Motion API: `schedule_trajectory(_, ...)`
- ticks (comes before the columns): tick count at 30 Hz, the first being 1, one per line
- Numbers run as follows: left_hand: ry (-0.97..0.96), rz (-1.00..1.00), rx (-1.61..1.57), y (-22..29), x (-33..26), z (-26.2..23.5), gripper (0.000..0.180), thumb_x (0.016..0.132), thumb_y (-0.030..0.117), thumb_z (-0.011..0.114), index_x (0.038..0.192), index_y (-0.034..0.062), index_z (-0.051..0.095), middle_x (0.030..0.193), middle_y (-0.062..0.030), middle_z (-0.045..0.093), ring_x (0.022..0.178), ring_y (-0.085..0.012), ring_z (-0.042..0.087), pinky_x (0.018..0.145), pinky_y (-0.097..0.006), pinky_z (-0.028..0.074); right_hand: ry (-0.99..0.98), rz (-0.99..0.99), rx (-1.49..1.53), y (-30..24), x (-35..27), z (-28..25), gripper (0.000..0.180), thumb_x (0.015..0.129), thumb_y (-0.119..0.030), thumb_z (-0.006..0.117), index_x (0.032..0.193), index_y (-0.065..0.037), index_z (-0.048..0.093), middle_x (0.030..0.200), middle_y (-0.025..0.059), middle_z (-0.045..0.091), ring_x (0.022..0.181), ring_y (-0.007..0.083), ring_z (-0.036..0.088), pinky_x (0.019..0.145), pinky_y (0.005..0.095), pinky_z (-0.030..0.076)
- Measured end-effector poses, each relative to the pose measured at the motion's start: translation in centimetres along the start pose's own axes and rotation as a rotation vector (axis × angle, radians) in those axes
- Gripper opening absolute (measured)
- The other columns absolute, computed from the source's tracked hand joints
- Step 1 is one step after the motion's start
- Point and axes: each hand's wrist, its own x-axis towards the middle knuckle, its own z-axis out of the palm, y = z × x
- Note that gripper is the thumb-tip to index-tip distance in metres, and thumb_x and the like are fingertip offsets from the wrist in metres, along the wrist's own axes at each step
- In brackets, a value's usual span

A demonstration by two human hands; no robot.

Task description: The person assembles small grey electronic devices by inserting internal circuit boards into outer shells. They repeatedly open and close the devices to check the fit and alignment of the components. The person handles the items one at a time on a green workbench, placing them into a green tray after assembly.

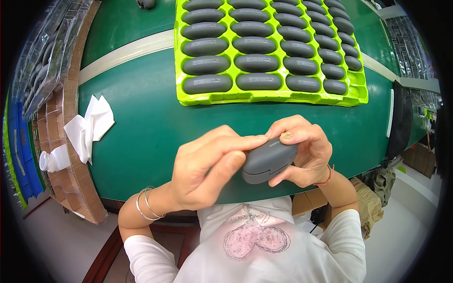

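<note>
A dark green, smooth matte surface [141, 122] fills most of the view, crossed by a pale band running from left to right. On its far half lies a bright lime-green moulded plastic tray [358, 94], glossy, with rows of oval pockets; each pocket holds a grey, matte, pebble-shaped case [257, 62] lying flat, each with a small pale printed label on top. Stacked brown cardboard [71, 118] edges the surface on the left, with clear plastic packaging above it. A crumpled white cloth [89, 126] lies on the surface near that cardboard edge. A flat black pouch [401, 122] sits at the right edge.

Near the front edge, above the surface, both hands are closed on one grey oval case [269, 161] of the same kind. The left hand [203, 170] presses thumb and fingers onto its left end and top; the right hand [306, 148] cups its right end, fingertips on top. Thin metal bangles [146, 203] circle the left wrist, a red string [326, 178] the right.
</note>
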Motion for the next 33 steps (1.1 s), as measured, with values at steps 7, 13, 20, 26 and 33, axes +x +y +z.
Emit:
schedule_trajectory(7, 0.107, -0.201, -0.100, 0.4, -0.6, -0.1, 0.028, 0.093, 0.008, 0.056, 0.119, -0.0026, 0.059, 0.079, -0.0085, 0.061, 0.064, -0.0132, 0.052, 0.059, -0.025, 0.044, 0.009, 0.027, 0.067, 0.3, 0.0, -0.1, 0.066, 0.065, 0.002, 0.084, 0.122, -0.001, 0.051, 0.118, 0.0193, 0.053, 0.108, 0.0261, 0.059, 0.084, 0.0336, 0.057)
schedule_trajectory(13, 0.076, 0.139, 0.297, -0.3, 0.4, 0.2, 0.071, 0.062, 0.029, 0.086, 0.121, -0.0001, 0.058, 0.110, -0.0133, 0.061, 0.089, -0.0228, 0.057, 0.069, -0.031, 0.049, 0.048, 0.071, -0.057, 0.0, 0.1, 0.1, 0.065, 0.069, 0.001, 0.082, 0.124, 0.000, 0.049, 0.120, 0.0175, 0.052, 0.108, 0.0234, 0.059, 0.086, 0.0329, 0.056)
schedule_trajectory(20, 0.028, 0.222, 0.465, -0.9, 0.9, 0.4, 0.062, 0.058, 0.010, 0.085, 0.115, -0.0004, 0.061, 0.107, -0.0141, 0.064, 0.091, -0.0283, 0.062, 0.077, -0.036, 0.050, 0.095, 0.125, -0.191, 0.2, -0.2, 0.3, 0.060, 0.070, -0.004, 0.082, 0.122, 0.000, 0.052, 0.119, 0.0154, 0.053, 0.107, 0.0222, 0.059, 0.086, 0.0327, 0.056)
schedule_trajectory(26, 0.036, 0.155, 0.360, -0.6, 1.0, 0.5, 0.056, 0.060, 0.003, 0.084, 0.111, -0.0001, 0.060, 0.104, -0.0148, 0.066, 0.091, -0.0301, 0.064, 0.078, -0.037, 0.052, 0.060, 0.100, -0.290, 0.1, 0.1, 0.2, 0.062, 0.069, -0.012, 0.084, 0.122, 0.000, 0.055, 0.117, 0.0147, 0.058, 0.102, 0.0249, 0.061, 0.082, 0.0342, 0.055)
schedule_trajectory(33, 0.036, 0.152, 0.378, -0.6, 0.9, 0.7, 0.056, 0.061, 0.003, 0.085, 0.111, -0.0005, 0.060, 0.104, -0.0151, 0.066, 0.090, -0.0300, 0.064, 0.077, -0.036, 0.052, -0.009, 0.023, -0.480, 0.2, 0.4, -0.2, 0.063, 0.068, -0.021, 0.084, 0.121, 0.000, 0.056, 0.114, 0.0144, 0.061, 0.098, 0.0291, 0.061, 0.081, 0.0354, 0.053)
